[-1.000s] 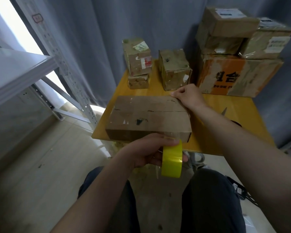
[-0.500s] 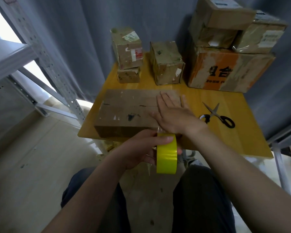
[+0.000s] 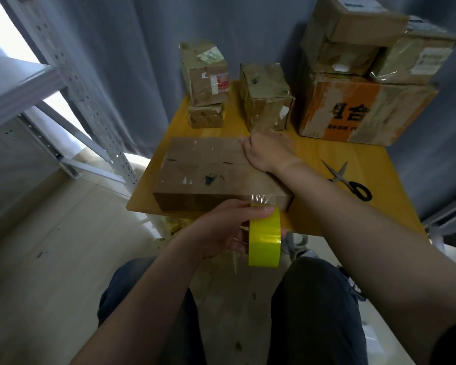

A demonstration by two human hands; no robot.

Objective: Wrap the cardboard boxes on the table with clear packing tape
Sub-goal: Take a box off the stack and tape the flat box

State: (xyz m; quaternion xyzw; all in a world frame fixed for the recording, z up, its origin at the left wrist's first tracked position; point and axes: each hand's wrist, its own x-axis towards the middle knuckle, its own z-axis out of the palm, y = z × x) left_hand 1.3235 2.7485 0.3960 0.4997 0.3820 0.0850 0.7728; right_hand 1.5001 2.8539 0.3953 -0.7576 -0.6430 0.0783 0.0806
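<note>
A flat brown cardboard box [image 3: 211,172] lies at the near edge of the yellow wooden table [image 3: 313,159]. My left hand [image 3: 221,230] grips a tape roll [image 3: 264,239] with a yellow core just below the box's near side. A strip of clear tape [image 3: 259,200] runs from the roll up onto the box. My right hand [image 3: 267,151] rests on the far right part of the box top, fingers over the far edge.
Scissors [image 3: 349,180] lie on the table to the right. Two small stacked boxes [image 3: 206,83] and a cube box [image 3: 266,96] stand behind. A large orange-printed box [image 3: 363,109] with more boxes on it fills the back right. A metal shelf frame [image 3: 71,83] stands left.
My right hand slid from the near middle of the box top away to its far right edge. My left hand kept hold of the tape roll in about the same place.
</note>
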